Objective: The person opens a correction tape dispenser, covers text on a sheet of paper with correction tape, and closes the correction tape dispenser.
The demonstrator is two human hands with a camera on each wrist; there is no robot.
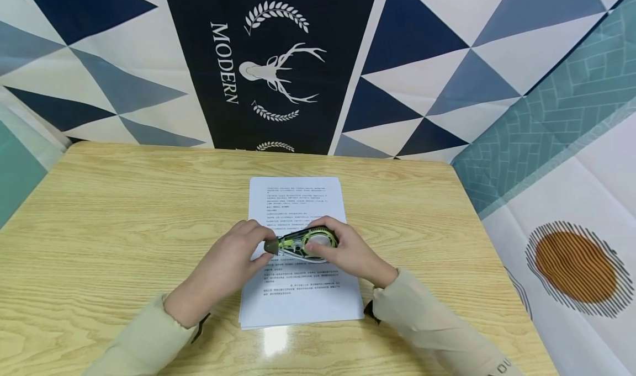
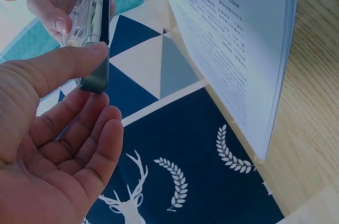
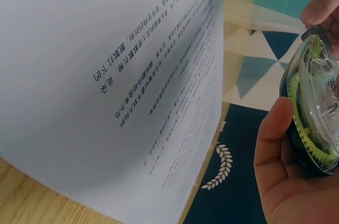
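A correction tape dispenser (image 1: 300, 244) with a clear case and lime-green gears is held above a stack of printed paper (image 1: 303, 304). My right hand (image 1: 350, 252) grips its broad rear end, thumb on the near side. At the narrow end, my left hand (image 1: 238, 254) pinches the dark cap (image 2: 96, 78) between thumb and fingers. In the right wrist view the green toothed wheel (image 3: 304, 128) shows through the case beside the right fingers. The cap appears to sit on the dispenser's tip.
The paper lies on a wood-grain table (image 1: 124, 210). Behind the table hangs a patterned cloth (image 1: 278, 61) with triangles and a deer head. Another patterned cloth (image 1: 571, 199) drops along the right side.
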